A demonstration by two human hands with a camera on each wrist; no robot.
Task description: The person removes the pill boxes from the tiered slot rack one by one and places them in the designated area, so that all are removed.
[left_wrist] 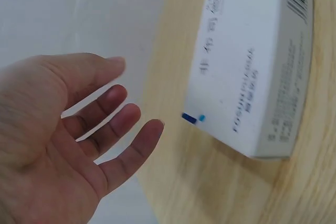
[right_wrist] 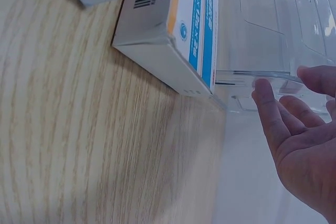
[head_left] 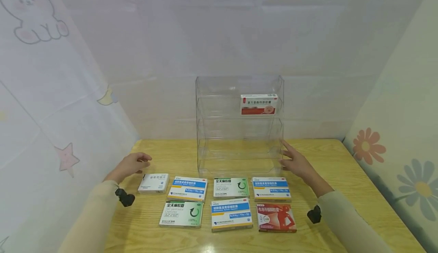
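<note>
My left hand (head_left: 131, 165) hovers beside and behind a white medicine box (head_left: 153, 183) at the left end of the back row. Its fingers are loosely bent and hold nothing; in the left wrist view a gap separates them from the white medicine box (left_wrist: 239, 66). On the other side, my right hand (head_left: 297, 162) is at the right side panel of a clear tiered display rack (head_left: 239, 164). In the right wrist view the fingertips (right_wrist: 264, 88) appear to touch the panel's edge, with the fingers fairly straight. A white-and-red medicine box (head_left: 259, 105) stands in an upper tier.
Before the rack lie blue-and-white boxes (head_left: 187, 189) (head_left: 231, 214) (head_left: 271, 188), green-and-white boxes (head_left: 230, 187) (head_left: 181, 214) and a red box (head_left: 276, 217), in two rows on the wooden table (head_left: 137, 226). Printed cloth (head_left: 164, 108) hangs behind and at both sides.
</note>
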